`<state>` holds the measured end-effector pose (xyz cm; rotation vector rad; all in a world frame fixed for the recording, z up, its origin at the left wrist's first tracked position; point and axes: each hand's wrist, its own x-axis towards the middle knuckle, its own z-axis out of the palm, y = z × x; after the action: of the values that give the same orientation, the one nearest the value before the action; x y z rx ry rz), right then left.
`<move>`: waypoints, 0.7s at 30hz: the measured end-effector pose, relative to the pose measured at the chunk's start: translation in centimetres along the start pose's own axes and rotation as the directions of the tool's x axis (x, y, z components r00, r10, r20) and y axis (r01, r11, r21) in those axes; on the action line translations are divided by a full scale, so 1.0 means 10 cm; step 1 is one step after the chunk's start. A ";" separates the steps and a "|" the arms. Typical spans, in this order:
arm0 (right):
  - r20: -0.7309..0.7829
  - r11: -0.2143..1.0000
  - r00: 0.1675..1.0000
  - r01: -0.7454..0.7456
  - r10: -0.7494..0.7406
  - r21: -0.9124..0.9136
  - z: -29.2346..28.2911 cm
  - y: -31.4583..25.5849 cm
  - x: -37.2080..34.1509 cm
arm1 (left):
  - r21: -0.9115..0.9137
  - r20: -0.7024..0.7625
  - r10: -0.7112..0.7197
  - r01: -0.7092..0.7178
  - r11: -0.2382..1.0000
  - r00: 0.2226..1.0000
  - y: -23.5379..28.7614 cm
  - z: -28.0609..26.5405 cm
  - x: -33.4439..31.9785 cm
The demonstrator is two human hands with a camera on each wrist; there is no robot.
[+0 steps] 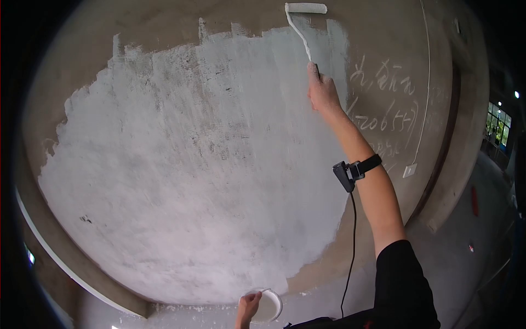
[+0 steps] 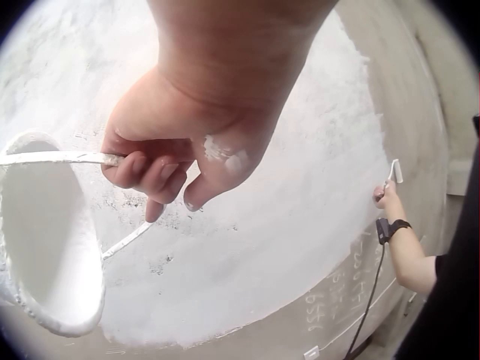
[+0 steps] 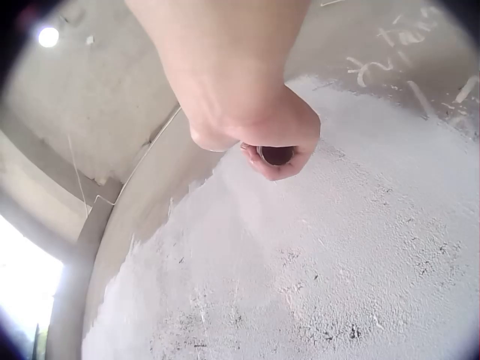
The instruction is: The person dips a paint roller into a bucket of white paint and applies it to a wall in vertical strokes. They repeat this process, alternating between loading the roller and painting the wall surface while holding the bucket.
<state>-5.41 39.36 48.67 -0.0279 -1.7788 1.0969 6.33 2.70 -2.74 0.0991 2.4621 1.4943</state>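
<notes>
Wears a black sleeve, cut off by the head view's bottom edge. Carries a white bucket low down, with the fingers of the left hand hooked round its white-smeared handle; loses the bucket's outer side past the left wrist view's edge, and cannot make out how full. Holds a paint roller aloft in the right hand, with fingers wrapped round and hiding most of the dark grip; cannot tell whether pressed to the wall, just above a white coat. Off to the right, pale writing, partly covered by the arm and barely legible. Farthest, a window, small and blurred near the dark rim of the head view.
</notes>
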 end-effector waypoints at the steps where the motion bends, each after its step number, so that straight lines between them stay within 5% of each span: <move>1: -0.014 1.000 0.999 0.030 -0.030 -0.001 0.01 0.02 0.05 | 0.001 -0.001 0.008 -0.008 1.000 1.000 -0.02 -0.02 0.01; 11: 0.018 0.992 1.000 0.006 -0.008 0.127 0.07 0.92 -0.86 | 0.037 -0.012 -0.025 0.026 0.999 1.000 0.04 -0.08 -0.03; 21: 0.101 0.966 0.964 -0.252 0.244 0.067 -0.10 2.09 -2.62 | 0.067 -0.033 0.003 -0.001 0.998 0.999 -0.09 0.02 0.02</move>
<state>-0.84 39.87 15.45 -0.1583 -1.8480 1.3668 6.27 2.51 -3.64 0.0901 2.5400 1.4252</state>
